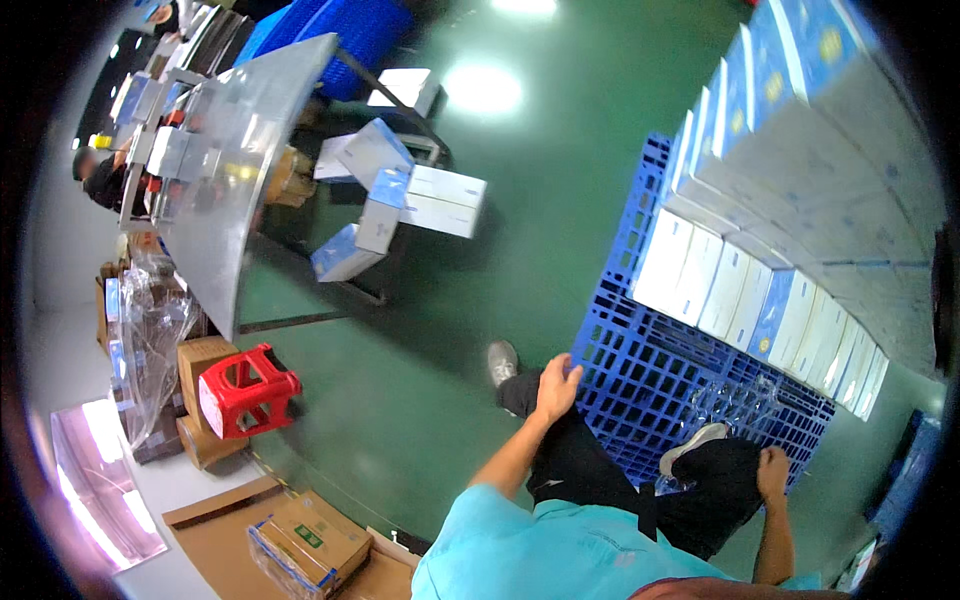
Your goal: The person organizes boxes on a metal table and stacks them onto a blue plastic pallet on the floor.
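Note:
My left hand [558,388] is held out over my left thigh, near the edge of a blue plastic pallet [610,345]. Its fingers are loosely apart, with nothing visible in them. Beside my right knee hangs my right hand [772,474], its fingers loose and no object showing in it. One of my shoes [692,448] is on the pallet, next to some crumpled clear plastic [735,405]; the other shoe [503,362] is on the green floor. White and blue boxes [725,290] stand in rows on the pallet, with a taller stack [800,150] behind them.
Left of me, several white and blue boxes [440,200] lie loosely piled near a metal table [215,220]. A red stool [248,390] stands by brown cartons [205,360]. Flattened cardboard and a wrapped carton [310,540] lie at lower left. A person [103,180] is beyond the table.

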Tool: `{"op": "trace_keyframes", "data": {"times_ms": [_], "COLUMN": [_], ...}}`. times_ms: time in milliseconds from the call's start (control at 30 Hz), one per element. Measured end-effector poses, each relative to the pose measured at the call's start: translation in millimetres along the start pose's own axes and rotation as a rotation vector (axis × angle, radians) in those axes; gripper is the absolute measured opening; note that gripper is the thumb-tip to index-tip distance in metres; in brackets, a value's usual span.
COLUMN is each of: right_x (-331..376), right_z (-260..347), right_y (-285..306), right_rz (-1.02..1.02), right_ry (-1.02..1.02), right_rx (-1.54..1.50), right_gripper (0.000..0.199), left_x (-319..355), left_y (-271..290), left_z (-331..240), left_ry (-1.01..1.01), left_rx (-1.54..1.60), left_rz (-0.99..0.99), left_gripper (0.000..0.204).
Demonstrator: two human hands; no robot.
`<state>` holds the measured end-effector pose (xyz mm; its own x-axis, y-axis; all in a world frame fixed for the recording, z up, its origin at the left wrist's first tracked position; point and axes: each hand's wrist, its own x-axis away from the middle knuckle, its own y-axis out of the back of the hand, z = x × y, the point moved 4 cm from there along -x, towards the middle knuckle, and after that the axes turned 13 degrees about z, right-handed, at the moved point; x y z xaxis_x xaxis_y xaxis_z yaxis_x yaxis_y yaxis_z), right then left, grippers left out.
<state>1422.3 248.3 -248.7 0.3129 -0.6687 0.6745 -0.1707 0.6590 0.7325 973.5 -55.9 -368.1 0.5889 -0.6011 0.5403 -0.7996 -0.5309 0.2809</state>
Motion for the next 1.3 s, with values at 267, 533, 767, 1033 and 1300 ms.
{"op": "trace_keyframes", "data": {"times_ms": [267,533,767,1033,1300], "right_x": [134,127,18,-215,-291], "right_z": [318,564,733,935,1103], "right_y": [34,13,-10,-199,-258], "right_rz": [0.570,0.680,0.587,0.758,0.701], "right_ry": [-0.042,0.451,0.424,0.258,0.226], "right_rx": [-0.603,-0.392,-0.475,-0.690,-0.208], "right_gripper": [0.035,0.042,0.034,0.039,0.057], "left_x": [49,-19,-79,-101,-100], "left_y": [305,654,735,735,742], "left_z": [-118,-215,-162,-152,-139], "left_ry": [-0.303,0.014,0.557,0.401,0.362], "left_rx": [-0.227,-0.749,-0.809,-0.778,-0.751], "left_rz": [-0.317,-0.520,-0.414,-0.452,-0.417], "left_gripper": [0.046,0.059,0.075,0.079,0.083]}}
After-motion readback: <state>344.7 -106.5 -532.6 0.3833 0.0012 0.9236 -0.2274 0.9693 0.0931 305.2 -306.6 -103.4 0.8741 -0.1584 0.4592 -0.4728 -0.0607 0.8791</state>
